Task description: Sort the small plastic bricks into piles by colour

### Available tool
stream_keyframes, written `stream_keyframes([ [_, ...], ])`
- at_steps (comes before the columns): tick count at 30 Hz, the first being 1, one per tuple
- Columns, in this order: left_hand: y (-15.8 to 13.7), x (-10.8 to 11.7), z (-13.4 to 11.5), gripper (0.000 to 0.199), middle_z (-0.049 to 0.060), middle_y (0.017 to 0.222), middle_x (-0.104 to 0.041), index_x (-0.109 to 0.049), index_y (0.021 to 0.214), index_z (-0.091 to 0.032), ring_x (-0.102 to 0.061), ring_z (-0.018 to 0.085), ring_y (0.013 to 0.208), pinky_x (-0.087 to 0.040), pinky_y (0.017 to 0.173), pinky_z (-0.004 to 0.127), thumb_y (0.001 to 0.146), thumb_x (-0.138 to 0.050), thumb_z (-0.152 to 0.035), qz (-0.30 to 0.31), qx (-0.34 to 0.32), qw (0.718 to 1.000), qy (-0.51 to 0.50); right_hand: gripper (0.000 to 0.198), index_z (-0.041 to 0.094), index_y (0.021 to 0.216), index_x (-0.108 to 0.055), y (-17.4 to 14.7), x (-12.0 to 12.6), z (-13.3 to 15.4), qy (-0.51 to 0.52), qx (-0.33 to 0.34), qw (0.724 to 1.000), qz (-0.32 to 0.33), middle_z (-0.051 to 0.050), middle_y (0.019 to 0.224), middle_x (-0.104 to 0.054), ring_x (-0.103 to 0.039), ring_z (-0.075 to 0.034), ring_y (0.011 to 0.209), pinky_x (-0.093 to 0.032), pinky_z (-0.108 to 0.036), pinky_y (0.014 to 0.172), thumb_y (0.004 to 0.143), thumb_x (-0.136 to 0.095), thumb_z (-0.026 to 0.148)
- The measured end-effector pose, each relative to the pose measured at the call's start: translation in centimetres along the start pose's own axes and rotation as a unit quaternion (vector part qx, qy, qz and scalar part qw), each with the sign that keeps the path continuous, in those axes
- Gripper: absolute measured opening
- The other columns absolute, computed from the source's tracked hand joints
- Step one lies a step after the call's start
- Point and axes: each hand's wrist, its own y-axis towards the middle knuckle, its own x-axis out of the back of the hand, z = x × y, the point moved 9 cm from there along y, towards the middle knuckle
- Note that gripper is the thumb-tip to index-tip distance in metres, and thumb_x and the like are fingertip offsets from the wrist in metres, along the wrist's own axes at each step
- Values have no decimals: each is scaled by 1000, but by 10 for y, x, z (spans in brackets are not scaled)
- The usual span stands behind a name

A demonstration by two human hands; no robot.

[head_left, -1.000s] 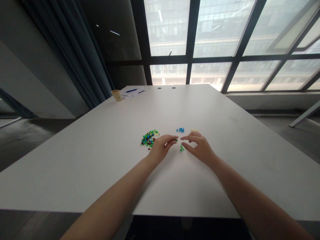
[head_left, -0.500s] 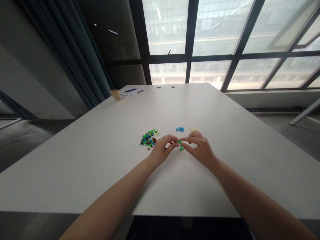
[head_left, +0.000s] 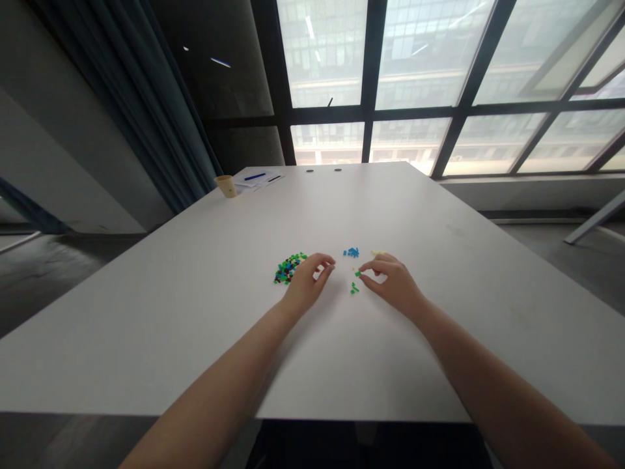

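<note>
My right hand (head_left: 391, 281) pinches a small green building brick (head_left: 358, 273) between thumb and forefinger, just above the table. To its left, my left hand (head_left: 309, 277) is curved, with a narrow gap between thumb and fingers and nothing visible in them. It hides part of a mixed pile of green, blue, dark red and pale yellow bricks (head_left: 286, 270). A few loose green bricks (head_left: 354, 288) lie between the hands, nearer to me. Beyond the fingers sits a small group of blue bricks (head_left: 351, 252). Some pale yellow bricks (head_left: 377, 252) lie behind my right hand.
The white table (head_left: 336, 352) stretches away toward the windows. At its far left stand a tan paper cup (head_left: 226, 186) and papers (head_left: 250, 182) with a blue pen (head_left: 254, 176) on them. Two dark round discs (head_left: 338, 170) show at the far edge.
My hands have come apart. The left has moved left toward the mixed pile, and the right has shifted slightly right, with the green brick in its fingertips.
</note>
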Motion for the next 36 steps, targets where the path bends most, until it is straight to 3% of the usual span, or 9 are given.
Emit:
stream_keyframes([
  [4, 9, 28, 31, 13, 3, 85, -61, -57, 84, -18, -57, 13, 73, -46, 68, 26, 79, -48, -26, -72, 66, 994, 51, 10, 23, 72, -67, -7, -24, -35, -57, -84, 986, 132, 1, 63, -52, -46, -12, 61, -35, -24, 62, 67, -59, 23],
  [9, 12, 35, 47, 13, 3, 87, -61, -57, 82, -18, -57, 13, 74, -45, 69, 26, 77, -47, -26, -86, 89, 990, 62, 14, 25, 75, -69, -15, -44, -38, -68, -104, 967, 221, 0, 69, -56, -48, -12, 65, -33, -23, 61, 68, -56, 23],
  [14, 12, 31, 49, 15, 3, 85, -61, -57, 83, -18, -57, 14, 71, -46, 69, 27, 77, -46, -27, -73, 92, 989, 85, 14, 23, 76, -68, -15, -42, -35, -74, -114, 971, 198, -1, 70, -57, -48, -11, 64, -32, -23, 61, 69, -57, 25],
  [18, 12, 41, 67, 18, 5, 88, -62, -59, 86, -17, -56, 15, 73, -45, 72, 29, 76, -45, -22, -76, 105, 982, 135, 9, 23, 67, -67, -16, -43, -31, -76, -90, 977, 176, -1, 66, -56, -47, -11, 58, -32, -23, 57, 68, -57, 24],
  [24, 7, 33, 102, 24, 7, 91, -62, -66, 87, -22, -55, 20, 84, -43, 69, 31, 76, -45, -18, 14, 162, 951, 263, 13, 22, 65, -65, -12, -35, -30, -63, -74, 985, 141, 0, 63, -54, -47, -11, 58, -34, -24, 57, 71, -55, 29],
  [30, 9, 20, 97, 25, 7, 109, -55, -66, 91, -27, -45, 28, 103, -38, 75, 40, 79, -45, -21, 47, 147, 927, 341, 20, 20, 67, -65, -4, -3, -50, -50, -117, 989, 79, -1, 65, -55, -50, -12, 62, -36, -25, 60, 74, -50, 31],
  [36, 13, 20, 97, 19, 7, 99, -59, -64, 85, -22, -47, 25, 97, -36, 75, 38, 77, -47, -22, 32, 130, 926, 354, 20, 20, 65, -65, -3, 0, -51, -40, -128, 989, 66, 0, 65, -55, -49, -12, 61, -36, -24, 60, 74, -49, 31],
])
